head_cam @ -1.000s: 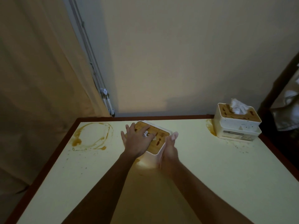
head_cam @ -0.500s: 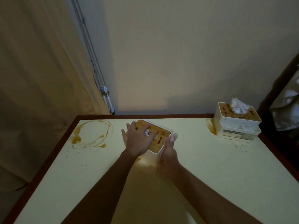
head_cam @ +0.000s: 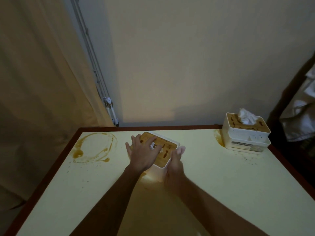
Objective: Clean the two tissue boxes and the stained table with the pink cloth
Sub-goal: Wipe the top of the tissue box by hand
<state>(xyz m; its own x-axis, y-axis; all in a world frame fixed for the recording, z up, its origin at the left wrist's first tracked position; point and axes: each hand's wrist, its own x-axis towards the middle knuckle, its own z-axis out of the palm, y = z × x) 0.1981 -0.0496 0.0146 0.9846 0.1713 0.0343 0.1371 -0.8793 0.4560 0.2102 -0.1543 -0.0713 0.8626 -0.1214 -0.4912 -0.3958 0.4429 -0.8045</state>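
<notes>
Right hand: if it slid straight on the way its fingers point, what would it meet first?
Nothing close: the right hand, alongside the near tissue box, points over bare table toward the wall, probably missing the far tissue box.

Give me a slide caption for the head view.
Left hand atop, right hand beside a tissue box on the stained table.

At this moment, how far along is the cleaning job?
Done: nothing visibly. The ring stain and the smear beside the far-right tissue box mark the table, and both box lids show brown spots. In hand: the left hand rests on the centre tissue box lid, the right hand flat against its side. Left: both boxes and the table; no pink cloth is in view.
</notes>
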